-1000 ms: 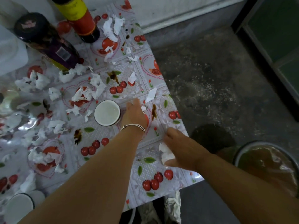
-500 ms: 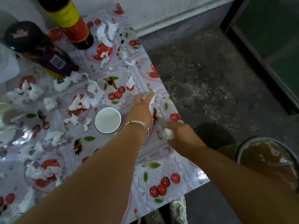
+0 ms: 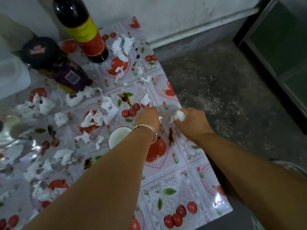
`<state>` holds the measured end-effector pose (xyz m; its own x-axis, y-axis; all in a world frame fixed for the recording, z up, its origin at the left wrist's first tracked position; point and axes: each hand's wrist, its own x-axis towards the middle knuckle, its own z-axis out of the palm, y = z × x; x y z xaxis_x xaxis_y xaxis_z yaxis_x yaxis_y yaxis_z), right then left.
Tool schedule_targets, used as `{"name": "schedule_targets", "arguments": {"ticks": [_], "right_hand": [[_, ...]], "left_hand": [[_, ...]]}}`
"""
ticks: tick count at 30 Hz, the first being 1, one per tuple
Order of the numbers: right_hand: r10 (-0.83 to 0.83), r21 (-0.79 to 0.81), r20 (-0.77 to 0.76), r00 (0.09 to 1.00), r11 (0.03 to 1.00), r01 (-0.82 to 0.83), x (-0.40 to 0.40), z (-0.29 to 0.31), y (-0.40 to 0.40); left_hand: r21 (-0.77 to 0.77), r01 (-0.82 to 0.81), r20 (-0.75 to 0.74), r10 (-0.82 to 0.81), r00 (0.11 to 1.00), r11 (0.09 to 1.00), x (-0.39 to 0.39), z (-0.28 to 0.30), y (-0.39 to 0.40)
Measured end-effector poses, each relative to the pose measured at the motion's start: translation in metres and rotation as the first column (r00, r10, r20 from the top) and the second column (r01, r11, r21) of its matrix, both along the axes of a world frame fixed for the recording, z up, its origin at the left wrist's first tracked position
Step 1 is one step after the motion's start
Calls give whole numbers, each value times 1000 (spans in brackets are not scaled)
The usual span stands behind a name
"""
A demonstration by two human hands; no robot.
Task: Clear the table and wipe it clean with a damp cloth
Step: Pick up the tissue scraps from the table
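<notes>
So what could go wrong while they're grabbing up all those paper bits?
The left forearm passes right over the white cup, so pulling back could tip it. The left hand works near brown spills that could smear onto skin or paper. The right hand holds a paper wad at the table edge; scraps might fall to the floor.

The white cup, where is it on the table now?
In the head view the white cup stands near the table's middle, partly hidden under the left forearm, just behind the left hand.
</notes>
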<state>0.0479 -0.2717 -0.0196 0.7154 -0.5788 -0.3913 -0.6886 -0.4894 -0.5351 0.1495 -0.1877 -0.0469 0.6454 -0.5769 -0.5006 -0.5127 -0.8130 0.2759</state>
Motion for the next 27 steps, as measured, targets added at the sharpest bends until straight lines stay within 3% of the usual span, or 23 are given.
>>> {"name": "schedule_targets", "arguments": {"ticks": [11,14,17,22,27], "right_hand": [[171,-70,2,985,983,-170,92,-14,8],[129,-9,-50,990,992,-129,104,-17,14],[159,-21,-136,978,986,-164,115,-25,19],[274,-104,-224,935,948,-302,126,-30,22],[283,-130,-175,943,943,-307,131,-28,18]], "left_hand": [[-151,-330,72,344,936,932,67,14,42],[-99,-319,197,333,922,942,75,13,55],[21,-219,360,198,912,975,80,11,66],[-28,-268,249,266,931,963,85,9,70],[-64,-306,123,312,942,950,92,7,58]]}}
